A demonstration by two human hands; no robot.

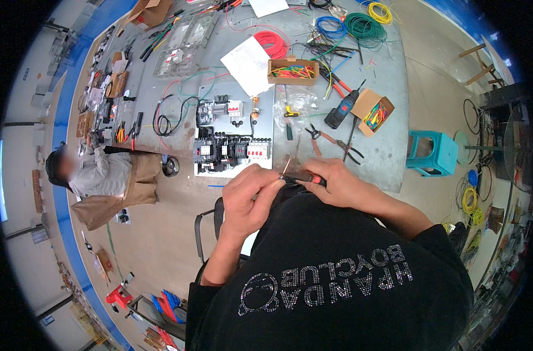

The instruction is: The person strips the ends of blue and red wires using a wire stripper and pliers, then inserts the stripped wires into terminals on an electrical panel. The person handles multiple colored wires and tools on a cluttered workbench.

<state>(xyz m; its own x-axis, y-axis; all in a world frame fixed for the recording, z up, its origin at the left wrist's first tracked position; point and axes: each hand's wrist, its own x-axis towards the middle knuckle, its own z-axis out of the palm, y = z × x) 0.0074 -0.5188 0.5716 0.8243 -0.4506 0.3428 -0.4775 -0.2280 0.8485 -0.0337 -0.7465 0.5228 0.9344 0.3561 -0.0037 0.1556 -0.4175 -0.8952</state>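
My left hand is closed in a pinch at the near edge of the grey table. A short, thin, light-coloured strand sticks up beside its fingertips, and the other end is hidden. My right hand is wrapped round a hand tool with red and black handles, which looks like pliers. The tool's dark jaws meet the left fingertips. Just beyond my hands lies a white panel carrying black contactors and a white breaker with red switches.
Loose pliers, a cordless drill and boxes of coloured sleeves lie on the table. Coils of green wire and red wire sit farther back. A teal stool stands right; another person works left.
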